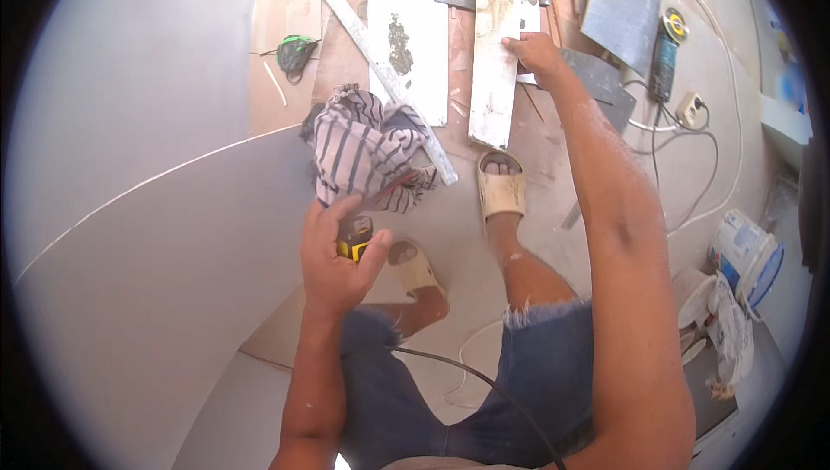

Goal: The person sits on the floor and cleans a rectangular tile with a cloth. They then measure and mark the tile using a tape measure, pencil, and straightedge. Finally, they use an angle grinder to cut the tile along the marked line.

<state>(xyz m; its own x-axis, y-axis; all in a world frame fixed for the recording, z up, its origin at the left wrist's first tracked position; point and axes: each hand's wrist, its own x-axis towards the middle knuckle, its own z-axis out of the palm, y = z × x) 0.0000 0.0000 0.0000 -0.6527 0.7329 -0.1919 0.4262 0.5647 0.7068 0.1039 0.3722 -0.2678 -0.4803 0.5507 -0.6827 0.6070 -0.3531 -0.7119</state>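
Note:
My left hand (333,254) is closed around a yellow and black tape measure (352,248), low in front of my left leg. Just beyond it lies a crumpled striped cloth (359,146). My right hand (538,57) reaches forward and grips the right edge of a long, narrow white board (494,81) with brownish stains; the fingers are partly hidden beneath the board. The board's near end comes down close to my right sandal (501,189). A wider white panel (411,63) with a dark patch lies left of that board, and a thin metal strip (372,59) slants across the panel.
An angle grinder (664,63) with its cable lies at the right, near a socket block (691,110). Grey tile pieces (624,7) lie beside it. A green and black object (296,53) rests far left. A paint bucket (739,249) stands lower right; a smooth pale surface (173,280) fills the left.

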